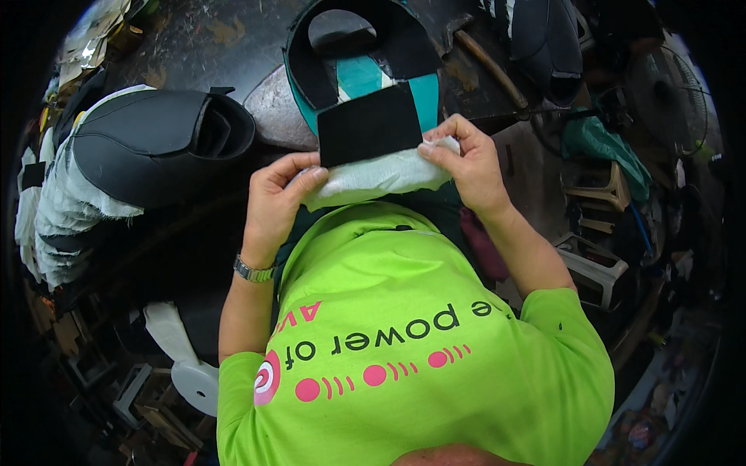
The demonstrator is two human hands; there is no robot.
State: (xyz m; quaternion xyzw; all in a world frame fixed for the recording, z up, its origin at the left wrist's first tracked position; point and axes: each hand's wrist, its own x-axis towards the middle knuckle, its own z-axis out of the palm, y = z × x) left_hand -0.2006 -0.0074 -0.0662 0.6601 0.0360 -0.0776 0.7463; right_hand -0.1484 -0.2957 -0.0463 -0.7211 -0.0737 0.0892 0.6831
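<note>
Left hand (pixel 273 203) and right hand (pixel 465 159), each with thumb and fingers pinched shut on opposite ends of a white cloth piece (pixel 373 177), hold it stretched level above the near edge of the table (pixel 210 43). Black rectangular patch (pixel 370 124) lies along the cloth's far edge, overlapping it. Table surface: dark, worn, blotched with dried stains. Beyond the cloth piece on the table, a teal collar-shaped panel (pixel 361 74) with black facing. Left of the cloth piece, a stack of black shaped pieces with frayed white lining (pixel 132 147). Right of it, a wooden stick (pixel 491 68), then plastic stools (pixel 594 268) and a fan (pixel 672 93) amid a cluttered room.
</note>
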